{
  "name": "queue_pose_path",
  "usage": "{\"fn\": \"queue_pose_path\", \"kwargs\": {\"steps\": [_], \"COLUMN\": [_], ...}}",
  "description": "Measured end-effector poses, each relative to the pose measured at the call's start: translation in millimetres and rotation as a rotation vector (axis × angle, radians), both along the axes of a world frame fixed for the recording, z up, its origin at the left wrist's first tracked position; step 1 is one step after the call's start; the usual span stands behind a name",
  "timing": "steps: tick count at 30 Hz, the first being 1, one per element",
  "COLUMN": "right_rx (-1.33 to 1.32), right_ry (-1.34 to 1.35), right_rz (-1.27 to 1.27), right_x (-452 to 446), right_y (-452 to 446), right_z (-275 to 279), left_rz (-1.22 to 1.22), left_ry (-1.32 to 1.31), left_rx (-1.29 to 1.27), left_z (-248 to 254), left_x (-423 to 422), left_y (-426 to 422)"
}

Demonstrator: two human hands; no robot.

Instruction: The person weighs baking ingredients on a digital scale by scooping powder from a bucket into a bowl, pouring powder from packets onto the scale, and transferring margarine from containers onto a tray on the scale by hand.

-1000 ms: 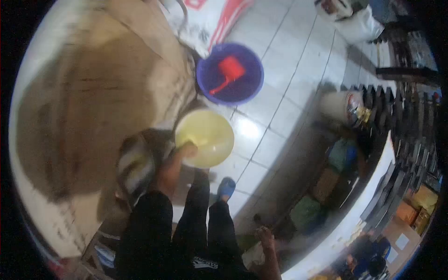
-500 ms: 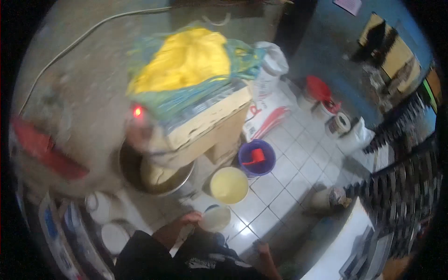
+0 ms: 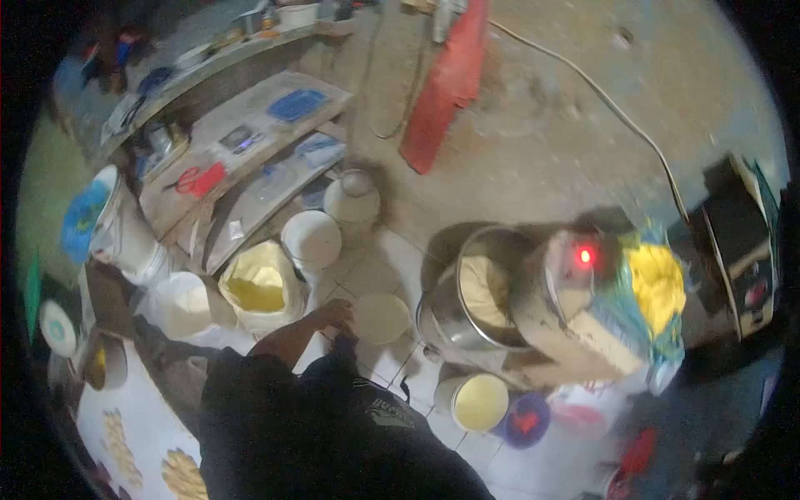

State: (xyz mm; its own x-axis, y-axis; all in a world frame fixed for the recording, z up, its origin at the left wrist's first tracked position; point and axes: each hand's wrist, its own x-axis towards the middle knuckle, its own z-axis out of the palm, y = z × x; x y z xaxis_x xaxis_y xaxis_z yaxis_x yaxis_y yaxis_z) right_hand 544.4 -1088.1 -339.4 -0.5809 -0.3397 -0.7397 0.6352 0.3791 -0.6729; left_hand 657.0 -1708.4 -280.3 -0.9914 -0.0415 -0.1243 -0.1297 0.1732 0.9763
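My left hand (image 3: 337, 318) is closed at the left rim of a pale round bucket (image 3: 383, 318), held over the tiled floor; blur hides the fingertips. What lies inside the bucket looks whitish and cannot be made out. My right hand is out of view below my dark shirt. Ahead to the right stands a steel mixer bowl (image 3: 462, 304) with pale dough (image 3: 485, 292) in it, under the mixer head. Left of my forearm is an open sack (image 3: 265, 287) with yellow powder-like contents, beside a white tub (image 3: 185, 305) of white contents.
A bucket of pale yellow contents (image 3: 481, 402) and a purple bucket (image 3: 527, 419) with a red scoop stand right. Lidded white buckets (image 3: 312, 239) stand by the wooden shelves (image 3: 242, 150). A table (image 3: 92, 408) with shaped dough pieces is at lower left.
My view and body have turned left, so the mixer and buckets now sit further right. The pale bucket has come along with my left hand. My right hand has left the view.
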Motion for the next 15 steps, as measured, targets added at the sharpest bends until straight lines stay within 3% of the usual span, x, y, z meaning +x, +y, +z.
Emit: {"fn": "queue_pose_path", "kwargs": {"steps": [3, 6, 9, 11, 15], "right_rx": [0.016, 0.030, 0.017, 0.013, -0.038], "right_ry": [0.037, 0.070, 0.112, 0.150, 0.285], "right_rz": [0.165, 0.275, 0.368, 0.429, 0.547], "right_x": [-64.3, -107.3, -151.4, -178.7, -233.0], "right_y": [-59.9, -129.1, -212.1, -269.4, -373.3], "right_z": [7.4, 9.8, 5.6, 6.3, 0.6], "left_rz": [0.301, 0.334, 0.391, 0.826, 0.892], "left_ry": [0.013, 0.122, 0.153, -0.183, 0.120], "left_rx": [0.039, 0.173, -0.021, 0.728, 0.627], "left_z": [-15.7, -17.3, 46.5, 127.8, 158.5], "left_x": [11.8, 21.6, 5.2, -5.0, -26.8], "left_y": [-40.7, -90.3, -140.9, -173.0, -282.1]}}
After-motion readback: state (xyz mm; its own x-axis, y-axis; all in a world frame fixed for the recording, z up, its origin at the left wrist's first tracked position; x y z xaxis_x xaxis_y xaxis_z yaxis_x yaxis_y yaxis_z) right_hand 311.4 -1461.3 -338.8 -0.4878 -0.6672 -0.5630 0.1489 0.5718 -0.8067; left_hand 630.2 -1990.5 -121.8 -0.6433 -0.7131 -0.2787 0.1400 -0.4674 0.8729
